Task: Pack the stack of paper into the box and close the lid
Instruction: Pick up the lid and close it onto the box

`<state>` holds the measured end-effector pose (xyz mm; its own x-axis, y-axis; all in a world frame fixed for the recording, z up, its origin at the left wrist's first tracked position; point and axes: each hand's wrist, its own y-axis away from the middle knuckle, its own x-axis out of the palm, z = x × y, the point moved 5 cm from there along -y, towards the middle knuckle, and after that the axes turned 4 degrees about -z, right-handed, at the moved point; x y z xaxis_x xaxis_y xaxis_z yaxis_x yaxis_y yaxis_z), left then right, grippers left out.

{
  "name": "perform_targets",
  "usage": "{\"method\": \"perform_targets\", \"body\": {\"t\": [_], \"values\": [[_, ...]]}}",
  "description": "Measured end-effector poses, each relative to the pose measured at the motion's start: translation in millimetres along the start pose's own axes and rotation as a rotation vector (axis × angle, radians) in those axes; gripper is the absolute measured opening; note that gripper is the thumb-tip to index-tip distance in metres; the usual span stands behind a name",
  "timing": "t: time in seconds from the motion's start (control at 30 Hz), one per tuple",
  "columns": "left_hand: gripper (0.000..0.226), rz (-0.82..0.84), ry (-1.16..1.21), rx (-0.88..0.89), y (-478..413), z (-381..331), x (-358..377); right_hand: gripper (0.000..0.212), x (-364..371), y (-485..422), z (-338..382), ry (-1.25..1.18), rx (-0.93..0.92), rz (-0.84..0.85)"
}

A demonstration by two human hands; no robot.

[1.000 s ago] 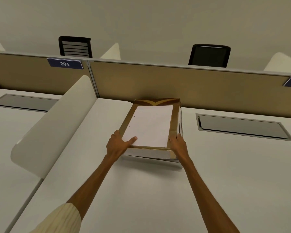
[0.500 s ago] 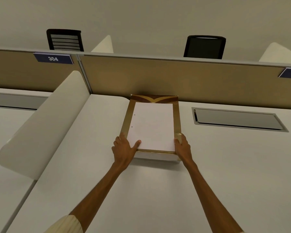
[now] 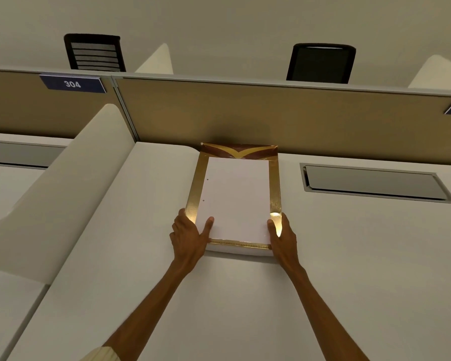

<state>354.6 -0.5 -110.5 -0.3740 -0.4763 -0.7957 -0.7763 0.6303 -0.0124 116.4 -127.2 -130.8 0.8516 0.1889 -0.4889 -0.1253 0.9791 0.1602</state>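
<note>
A flat box (image 3: 195,194) with a shiny gold rim lies on the white desk (image 3: 219,308), its far end against the partition. A white stack of paper (image 3: 237,199) fills the inside of the gold rim, with two small dots near its left edge. A brown and gold patterned flap (image 3: 240,151) shows at the far end. The box's white side wall shows below the near edge. My left hand (image 3: 188,238) grips the near left corner, thumb on the paper. My right hand (image 3: 284,237) grips the near right corner, thumb at the paper's edge.
A tan partition (image 3: 271,118) runs across behind the box, with a blue sign "304" (image 3: 72,84). A curved white divider (image 3: 57,199) rises on the left. A grey cable hatch (image 3: 375,183) is set into the desk at right. Two black chairs (image 3: 320,62) stand beyond the partition.
The box was skewed and raised at its near end. It has turned square to the partition and now lies flat. Both hands stayed on its near corners.
</note>
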Motion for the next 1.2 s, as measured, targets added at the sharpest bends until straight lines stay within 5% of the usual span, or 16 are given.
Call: {"method": "perform_targets", "body": {"t": [0.23, 0.57, 0.97, 1.2], "values": [[0.062, 0.066, 0.023, 0.092, -75, -30, 7, 0.060, -4, -57, 21, 0.004, -0.101, -0.013], [0.044, 0.023, 0.098, -0.041, -165, -54, 35, 0.040, 12, -150, 63, -0.031, -0.138, -0.146], [0.043, -0.027, 0.079, -0.065, -178, -48, 48, 0.050, 22, -173, 46, 0.008, -0.071, -0.256], [0.056, 0.034, -0.222, 0.205, -163, -61, 55, 0.055, 33, -168, 57, 0.559, -0.215, -0.098]]}}
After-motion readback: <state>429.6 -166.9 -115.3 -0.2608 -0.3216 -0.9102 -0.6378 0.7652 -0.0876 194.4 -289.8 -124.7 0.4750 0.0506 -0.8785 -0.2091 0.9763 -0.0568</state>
